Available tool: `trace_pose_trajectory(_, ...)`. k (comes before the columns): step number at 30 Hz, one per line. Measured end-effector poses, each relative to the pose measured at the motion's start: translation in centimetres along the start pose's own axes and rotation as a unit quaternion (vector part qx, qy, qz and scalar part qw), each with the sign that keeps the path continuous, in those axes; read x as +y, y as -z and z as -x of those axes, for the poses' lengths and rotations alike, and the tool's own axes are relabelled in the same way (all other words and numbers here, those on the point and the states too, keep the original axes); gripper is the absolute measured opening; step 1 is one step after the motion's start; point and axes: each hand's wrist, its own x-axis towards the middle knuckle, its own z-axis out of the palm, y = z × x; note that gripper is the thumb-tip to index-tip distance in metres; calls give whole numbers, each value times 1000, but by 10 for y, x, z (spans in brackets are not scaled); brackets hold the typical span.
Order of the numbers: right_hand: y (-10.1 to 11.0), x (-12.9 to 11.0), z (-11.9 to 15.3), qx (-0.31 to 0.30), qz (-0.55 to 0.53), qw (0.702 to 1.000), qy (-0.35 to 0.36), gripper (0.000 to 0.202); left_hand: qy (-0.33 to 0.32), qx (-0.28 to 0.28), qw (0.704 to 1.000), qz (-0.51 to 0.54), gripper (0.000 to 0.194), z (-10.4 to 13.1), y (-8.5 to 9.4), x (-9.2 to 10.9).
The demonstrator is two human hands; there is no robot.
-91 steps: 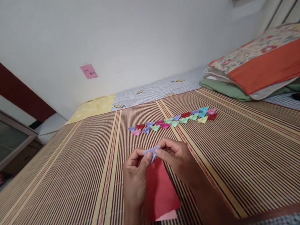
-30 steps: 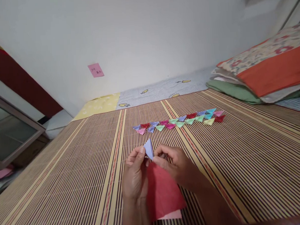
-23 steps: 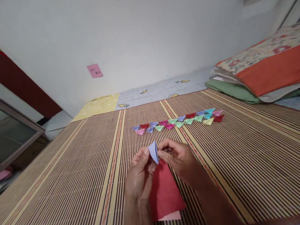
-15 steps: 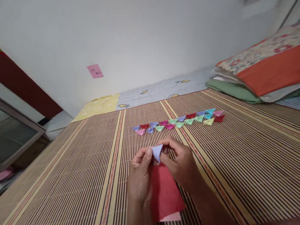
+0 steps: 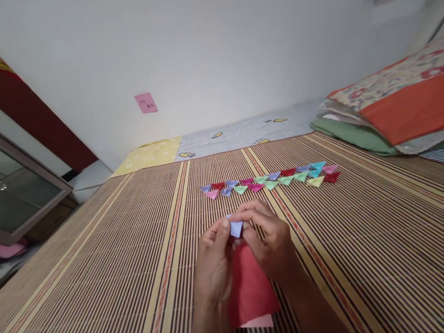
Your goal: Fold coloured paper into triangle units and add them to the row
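Between both hands is a small piece of folded lavender paper (image 5: pixel 236 229). My left hand (image 5: pixel 214 252) pinches its left side, thumb on the near face. On the other side my right hand (image 5: pixel 271 238) has its fingers closed at the paper's upper and right edges; the fingertips partly cover it. Below the hands lies a red paper sheet (image 5: pixel 252 288), with a pink sheet (image 5: pixel 258 321) peeking out under its near edge. Beyond the hands, folded paper triangles (image 5: pixel 270 184) in several colours lie in two rough rows on the striped mat.
The striped bamboo mat (image 5: pixel 111 255) covers the bed up to a patterned sheet (image 5: pixel 238 131) by the wall. Folded bedding (image 5: pixel 407 109) is stacked at the right. A pink note (image 5: pixel 146 103) is on the wall. A glass-fronted cabinet (image 5: pixel 16 180) stands at left.
The lavender paper went from a pointed triangle to a shorter, blunt-bottomed shape. My right fingers moved over its top edge. The whole view shifted slightly.
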Motion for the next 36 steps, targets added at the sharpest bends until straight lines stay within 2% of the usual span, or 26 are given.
trace_pose_trajectory(4, 3, 2, -3, -14, -23, 1000, -8, 24, 1, -24, 999, -25, 22, -3, 8, -2)
trace_pose_trajectory(7, 4, 5, -4, -12, -44, 998, -34, 16, -18, -11, 998, -67, 25, -4, 11, -3)
trace_pose_trajectory(10, 6, 7, -3, -19, -64, 993, -95, 14, -40, 13, 992, -122, 23, -4, 11, -1)
trace_pose_trajectory(13, 10, 8, -3, -39, -75, 985, -150, 17, -47, 1, 987, -155, 22, -4, 11, 1)
trace_pose_trajectory(17, 13, 8, -5, -72, -74, 986, -134, 13, -54, -36, 979, -191, 19, -4, 13, -1)
trace_pose_trajectory(20, 13, 7, -6, -75, -60, 989, -114, 8, -72, -40, 970, -227, 16, -4, 12, -5)
trace_pose_trajectory(23, 13, 8, -6, -65, -83, 985, -137, 15, -74, -37, 966, -246, 17, -4, 9, -8)
trace_pose_trajectory(26, 13, 13, -4, -60, -155, 964, -207, 15, -58, -49, 965, -251, 19, -3, 8, -8)
trace_pose_trajectory(29, 15, 20, -3, -81, -263, 920, -279, 19, -46, -102, 955, -275, 25, -1, 7, -6)
trace_pose_trajectory(31, 17, 24, -3, -87, -304, 900, -301, 22, -36, -129, 948, -288, 31, 0, 7, -4)
trace_pose_trajectory(34, 21, 27, -4, -79, -281, 906, -308, 23, -24, -133, 947, -292, 34, -1, 7, -4)
trace_pose_trajectory(36, 23, 28, -4, -80, -266, 910, -307, 23, -33, -122, 948, -294, 30, -2, 8, -4)
